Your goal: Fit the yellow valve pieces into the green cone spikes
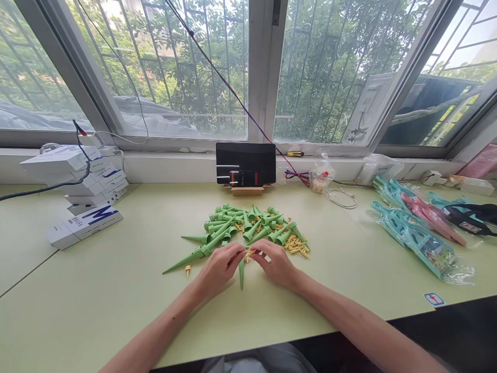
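My left hand (220, 267) and my right hand (276, 263) meet fingertip to fingertip at the near edge of a heap of green plastic spikes (223, 235). Between the right thumb and forefinger a small yellow plastic piece (251, 252) shows. The left fingers are pinched together; a bit of green shows near their tips, but what they hold is hidden. Just under the fingertips, one green spike (241, 277) points towards me, its upper end covered. Loose yellow pieces (298, 247) lie mixed in the heap, mostly on its right. A single yellow piece (188, 270) stands left of my left hand.
A black tablet (245, 155) with a phone (246, 178) before it leans at the back. White boxes (89, 225) are stacked at left. Bagged turquoise plastic items (413, 235) and a pink one (430, 215) lie at right. A bagged cup (320, 178) and white cable (341, 198) sit behind.
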`<state>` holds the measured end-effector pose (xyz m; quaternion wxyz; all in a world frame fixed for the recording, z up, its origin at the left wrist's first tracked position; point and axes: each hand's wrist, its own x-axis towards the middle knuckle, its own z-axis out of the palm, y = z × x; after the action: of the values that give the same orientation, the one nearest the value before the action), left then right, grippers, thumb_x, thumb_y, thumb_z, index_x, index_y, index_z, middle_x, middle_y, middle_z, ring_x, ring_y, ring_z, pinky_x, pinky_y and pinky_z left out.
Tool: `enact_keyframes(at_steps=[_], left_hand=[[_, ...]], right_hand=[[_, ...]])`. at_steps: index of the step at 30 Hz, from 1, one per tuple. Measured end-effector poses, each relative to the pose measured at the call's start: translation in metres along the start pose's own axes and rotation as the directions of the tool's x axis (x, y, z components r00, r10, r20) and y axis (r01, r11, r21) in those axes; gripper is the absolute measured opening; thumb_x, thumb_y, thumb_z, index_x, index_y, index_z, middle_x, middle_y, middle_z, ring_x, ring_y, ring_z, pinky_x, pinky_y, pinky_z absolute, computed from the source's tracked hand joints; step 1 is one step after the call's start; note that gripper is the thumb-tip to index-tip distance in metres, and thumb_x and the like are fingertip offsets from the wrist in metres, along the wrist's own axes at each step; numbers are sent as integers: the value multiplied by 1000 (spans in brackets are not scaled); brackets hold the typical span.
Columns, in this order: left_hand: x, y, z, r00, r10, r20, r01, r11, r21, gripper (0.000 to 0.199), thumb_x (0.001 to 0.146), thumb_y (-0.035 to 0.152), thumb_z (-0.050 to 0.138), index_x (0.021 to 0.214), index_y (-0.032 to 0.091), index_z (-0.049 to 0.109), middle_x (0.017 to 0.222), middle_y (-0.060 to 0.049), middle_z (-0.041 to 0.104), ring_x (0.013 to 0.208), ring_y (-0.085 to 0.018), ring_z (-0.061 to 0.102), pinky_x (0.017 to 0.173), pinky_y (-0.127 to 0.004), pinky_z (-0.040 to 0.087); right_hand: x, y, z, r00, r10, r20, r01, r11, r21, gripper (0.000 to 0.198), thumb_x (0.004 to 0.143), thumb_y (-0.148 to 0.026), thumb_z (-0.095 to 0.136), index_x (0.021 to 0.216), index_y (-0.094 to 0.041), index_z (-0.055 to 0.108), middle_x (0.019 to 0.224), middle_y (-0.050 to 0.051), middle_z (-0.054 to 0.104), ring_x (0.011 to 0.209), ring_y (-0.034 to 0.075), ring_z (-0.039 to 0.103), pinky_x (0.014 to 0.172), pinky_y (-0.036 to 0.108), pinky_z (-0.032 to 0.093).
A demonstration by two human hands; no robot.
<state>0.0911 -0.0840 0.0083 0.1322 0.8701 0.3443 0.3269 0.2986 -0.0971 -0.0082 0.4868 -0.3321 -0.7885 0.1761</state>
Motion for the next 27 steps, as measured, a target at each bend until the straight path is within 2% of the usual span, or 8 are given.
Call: enact_keyframes(at_steps=[7,12,16,20,27], left_hand=[[1,1,-1,1000,-3,-7,3,1000,12,23,103,23,42,85,19,57,72,1,54,64,-12,47,62,-24,37],[3,1,-3,995,-47,-88,49,999,13,24,101,25,44,82,19,56,70,1,54,61,-12,48,60,-23,37],[5,0,-2,981,-144,-132,145,989,-5,23,101,30,46,86,19,60,75,1,54,58,-12,46,58,-24,38],[5,0,-2,968,-234,-85,236,972,5,22,98,37,50,95,20,64,86,0,56,57,-11,47,60,-26,41],[6,2,-4,950,-313,15,311,947,77,26,95,42,54,100,20,67,93,-2,58,62,-14,52,66,-30,45]], right_hand=[[3,-1,-1,1000,-13,-12,13,1000,6,17,101,-29,51,100,-20,65,89,6,66,76,16,62,70,28,52],[3,4,-1,991,99,-91,-97,995,28,19,101,-32,50,98,-19,65,83,4,64,67,15,59,60,26,50],[2,7,-1,978,174,-118,-167,984,64,20,100,-34,51,99,-19,65,86,5,65,64,14,59,60,25,51],[1,7,0,975,188,-117,-181,981,66,19,100,-33,51,100,-19,65,87,5,66,63,14,60,60,26,51],[2,6,-1,971,204,-121,-198,978,63,18,99,-31,52,102,-19,65,91,6,68,63,14,60,59,26,50]])
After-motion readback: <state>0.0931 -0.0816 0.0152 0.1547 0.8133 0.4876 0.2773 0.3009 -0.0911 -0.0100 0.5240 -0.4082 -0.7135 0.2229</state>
